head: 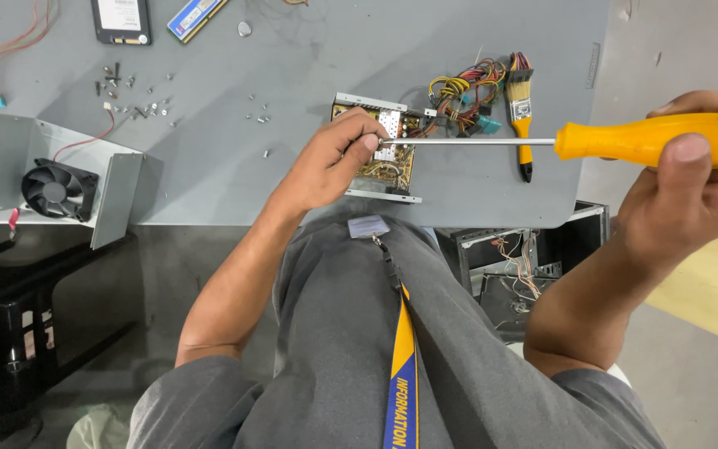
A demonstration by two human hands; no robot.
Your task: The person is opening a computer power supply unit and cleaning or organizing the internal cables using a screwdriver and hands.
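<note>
My right hand (691, 195) grips the orange handle of a long screwdriver (650, 139), held level above the grey table (292, 50). Its steel shaft (467, 141) runs left to my left hand (330, 162), whose fingertips pinch the tip. Under that hand sits an opened power supply board (396, 162) in a metal tray near the table's front edge, with a bundle of coloured wires (463, 96) leading off its right side.
A small brush with an orange handle (522, 116) lies right of the wires. Several loose screws (135, 96) are scattered at left. A metal cover with a black fan (56, 189) overhangs the front left edge. An open computer case (517, 270) stands on the floor.
</note>
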